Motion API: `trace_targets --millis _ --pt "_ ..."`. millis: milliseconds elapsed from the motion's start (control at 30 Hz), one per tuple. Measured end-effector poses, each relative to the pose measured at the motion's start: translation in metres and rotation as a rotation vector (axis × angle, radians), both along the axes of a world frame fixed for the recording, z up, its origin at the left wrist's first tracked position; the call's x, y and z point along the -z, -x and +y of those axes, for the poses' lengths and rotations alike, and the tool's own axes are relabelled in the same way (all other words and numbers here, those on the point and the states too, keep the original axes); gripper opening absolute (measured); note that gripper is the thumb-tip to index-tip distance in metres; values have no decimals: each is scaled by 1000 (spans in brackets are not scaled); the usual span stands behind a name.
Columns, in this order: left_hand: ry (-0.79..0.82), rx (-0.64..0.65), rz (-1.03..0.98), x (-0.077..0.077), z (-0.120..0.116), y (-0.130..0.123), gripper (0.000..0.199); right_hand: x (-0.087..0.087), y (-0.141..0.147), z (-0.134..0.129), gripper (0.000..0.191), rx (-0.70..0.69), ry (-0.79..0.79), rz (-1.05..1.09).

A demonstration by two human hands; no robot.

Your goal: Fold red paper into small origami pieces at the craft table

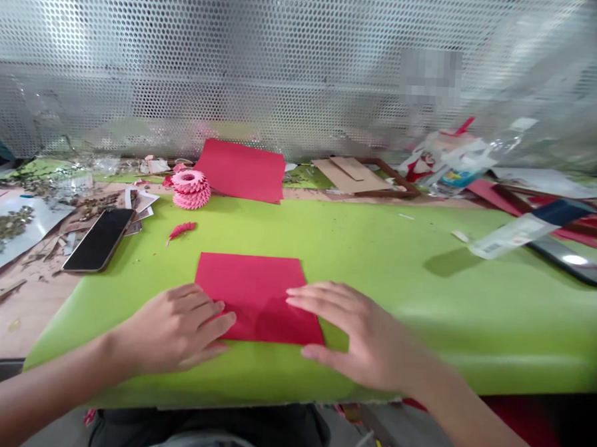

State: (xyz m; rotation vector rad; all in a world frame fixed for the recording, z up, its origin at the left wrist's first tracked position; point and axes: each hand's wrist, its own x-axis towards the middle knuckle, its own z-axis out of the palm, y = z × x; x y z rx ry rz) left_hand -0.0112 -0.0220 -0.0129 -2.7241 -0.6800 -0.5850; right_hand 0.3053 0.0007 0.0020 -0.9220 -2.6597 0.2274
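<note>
A sheet of red paper (258, 281), perhaps folded, lies flat on the green table cover (399, 302) in front of me. My left hand (177, 327) rests over its near left corner with the fingers stretched out. Over the right edge of the paper is my right hand (356, 326), its fingers extended and the thumb held apart, near the paper's front corner. Neither hand grips anything. Parts of the paper's left and right edges are hidden under the fingers.
A pink folded-paper ring stack (191, 190) and more red sheets (241, 170) sit at the back. A phone (100, 240) lies left beside scraps. Brown card (351, 174), a plastic bottle (508, 138) and a clear packet (523, 232) are toward the right. A perforated metal panel (286, 69) stands behind.
</note>
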Motion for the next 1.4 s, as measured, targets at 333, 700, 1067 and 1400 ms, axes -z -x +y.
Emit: trace_targets --millis 333,700,1067,1400 --pt "-148 60 39 -13 -8 3 25 13 9 -15 23 -100 -312 124" --pt "891 -306 -403 -56 29 -10 26 -2 -1 -19 47 186 -544 469" --pt "363 -532 -463 -46 119 0 24 13 30 16 40 167 -193 -11" --pt "270 -383 -9 -3 7 -28 53 20 35 -4 38 200 -125 -35"
